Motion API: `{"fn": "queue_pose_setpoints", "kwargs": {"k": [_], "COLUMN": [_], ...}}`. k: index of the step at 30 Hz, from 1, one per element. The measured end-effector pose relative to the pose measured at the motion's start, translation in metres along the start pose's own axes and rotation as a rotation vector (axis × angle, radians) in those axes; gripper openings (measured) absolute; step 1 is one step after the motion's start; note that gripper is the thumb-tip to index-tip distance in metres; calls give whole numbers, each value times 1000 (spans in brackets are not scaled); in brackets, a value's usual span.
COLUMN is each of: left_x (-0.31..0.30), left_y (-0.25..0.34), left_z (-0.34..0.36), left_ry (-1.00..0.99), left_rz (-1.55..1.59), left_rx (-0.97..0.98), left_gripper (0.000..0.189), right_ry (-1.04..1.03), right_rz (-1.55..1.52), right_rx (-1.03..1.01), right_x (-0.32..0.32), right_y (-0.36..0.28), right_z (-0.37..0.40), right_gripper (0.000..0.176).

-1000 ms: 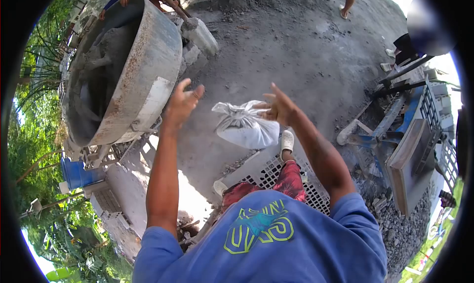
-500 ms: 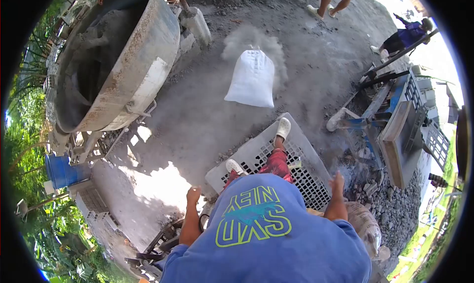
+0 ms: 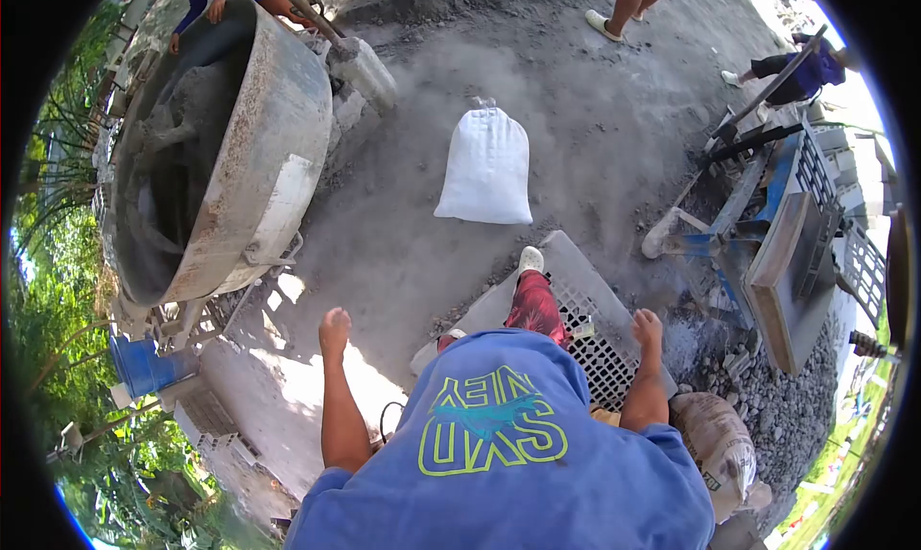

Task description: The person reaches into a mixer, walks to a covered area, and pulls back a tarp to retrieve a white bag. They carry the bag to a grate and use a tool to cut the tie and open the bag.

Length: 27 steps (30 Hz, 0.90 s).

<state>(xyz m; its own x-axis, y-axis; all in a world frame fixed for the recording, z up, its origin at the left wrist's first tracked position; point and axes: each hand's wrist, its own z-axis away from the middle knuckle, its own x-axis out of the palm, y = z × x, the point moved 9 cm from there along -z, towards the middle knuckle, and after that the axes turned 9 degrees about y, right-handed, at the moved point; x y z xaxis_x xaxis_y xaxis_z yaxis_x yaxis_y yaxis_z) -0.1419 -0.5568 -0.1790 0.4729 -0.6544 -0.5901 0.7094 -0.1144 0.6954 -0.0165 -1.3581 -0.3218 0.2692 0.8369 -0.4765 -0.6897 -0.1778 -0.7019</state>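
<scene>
My left hand (image 3: 335,335) is held out to the left of my body, with loosely bent fingers and nothing in it. On the other side, my right hand (image 3: 648,328) hangs over the edge of a grey plastic grate (image 3: 600,348), also holding nothing; its fingers look slightly apart. A full white sack (image 3: 487,166), tied at its far end, lies on the dusty ground ahead, out of reach of both hands. One of my shoes (image 3: 531,259) is at the far edge of the grate.
A large tilted mixer drum (image 3: 254,156) stands at left, a co-worker's hand (image 3: 217,11) on its rim. A shovel (image 3: 365,73) leans beside it. At right are a metal frame machine (image 3: 758,224), a filled sack (image 3: 712,444) and gravel (image 3: 782,406). Two other people are farther off.
My left hand has swung outward and forward. My right hand has shifted slightly forward. The dust around the white sack has thinned, and more of the co-worker at the drum shows.
</scene>
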Motion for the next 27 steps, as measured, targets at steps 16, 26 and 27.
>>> {"fn": "queue_pose_setpoints", "kwargs": {"k": [16,26,27], "left_x": [129,178,174], "left_y": [192,284,269], "left_z": [-107,-234,-233], "left_ry": [-366,-260,-300], "left_rz": [-598,-79,-129], "left_rx": [57,-101,-169], "left_gripper": [39,34,30], "right_ry": [-421,-470,-620], "right_rz": [503,451,640], "right_rx": [-454,139,-3], "right_x": [224,247,257], "right_y": [-368,-325,-333], "right_z": [-47,-86,-89], "right_gripper": [38,39,37]}}
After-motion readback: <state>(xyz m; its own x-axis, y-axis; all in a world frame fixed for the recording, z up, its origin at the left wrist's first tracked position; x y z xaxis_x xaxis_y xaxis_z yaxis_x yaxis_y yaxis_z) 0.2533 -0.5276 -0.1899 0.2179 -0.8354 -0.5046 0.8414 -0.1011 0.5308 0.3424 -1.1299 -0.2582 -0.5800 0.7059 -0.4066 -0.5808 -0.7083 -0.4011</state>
